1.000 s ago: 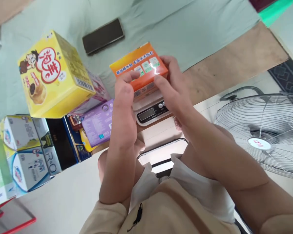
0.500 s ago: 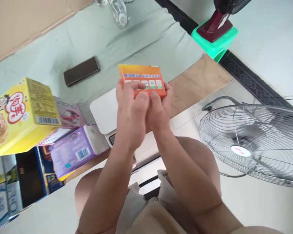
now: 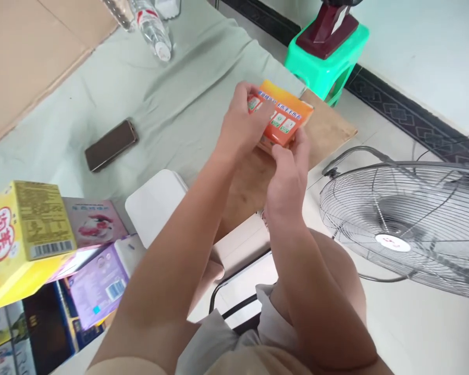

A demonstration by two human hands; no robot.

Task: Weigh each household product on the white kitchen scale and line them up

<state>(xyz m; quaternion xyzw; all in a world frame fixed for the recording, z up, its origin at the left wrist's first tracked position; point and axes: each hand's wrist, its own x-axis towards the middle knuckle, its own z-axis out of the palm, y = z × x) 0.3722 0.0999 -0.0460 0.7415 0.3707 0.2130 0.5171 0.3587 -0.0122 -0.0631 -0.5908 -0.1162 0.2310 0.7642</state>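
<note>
Both hands hold an orange pack [image 3: 287, 120], apparently laundry soap, with a yellow upper edge, Chinese lettering and a row of small white-and-green panels. My left hand [image 3: 246, 122] is closed round its left end, the thumb lying across the printed face. At the lower right corner my right hand [image 3: 289, 177] grips it with thumb and fingers, some of them hidden behind. The pack is tilted and held above a brown board [image 3: 246, 192] at the edge of the cloth-covered surface [image 3: 187, 120]. Its underside is mostly out of sight.
Left of my arms lie a phone [image 3: 111, 145], a white flat-topped object [image 3: 156, 203], a yellow box [image 3: 42, 224], a pink box [image 3: 96, 221] and a purple pack [image 3: 99, 286]. Clear bottles [image 3: 152, 31] lie at the back. A large fan [image 3: 406, 229] and a green stool [image 3: 324, 62] stand on the right.
Both hands have moved right and slightly farther away with the orange pack, which has turned clockwise. My left hand has shifted up along it. The camera view has turned too.
</note>
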